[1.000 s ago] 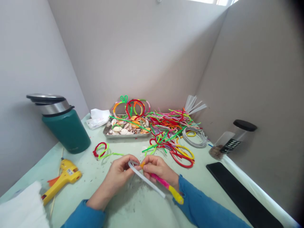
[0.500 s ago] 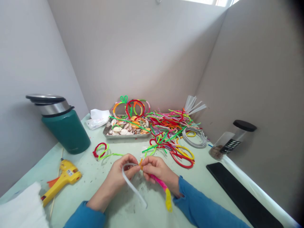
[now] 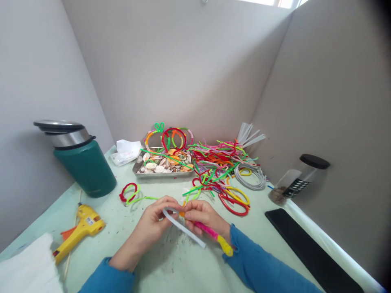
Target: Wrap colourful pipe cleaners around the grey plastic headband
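My left hand (image 3: 152,224) pinches the curved top of a white plastic headband (image 3: 183,228), whose free end runs down to the right over the table. My right hand (image 3: 203,217) is closed on a pipe cleaner (image 3: 214,235) with orange, pink and yellow sections, its orange tip pressed against the headband between my two hands. The yellow tail sticks out below my right wrist. Both hands hover just above the pale green table (image 3: 171,264), close together at the middle.
A heap of coloured pipe cleaners and hoops (image 3: 220,167) lies behind, next to a metal tray of shells (image 3: 163,165). A teal flask (image 3: 82,162) and yellow glue gun (image 3: 81,230) sit left. A jar (image 3: 297,179) and black slab (image 3: 308,252) are right.
The headband's free end swung left and downward, then back out to the lower right. The pipe cleaner's yellow tail dropped and rose again with it. Both hands stayed in place, twisting.
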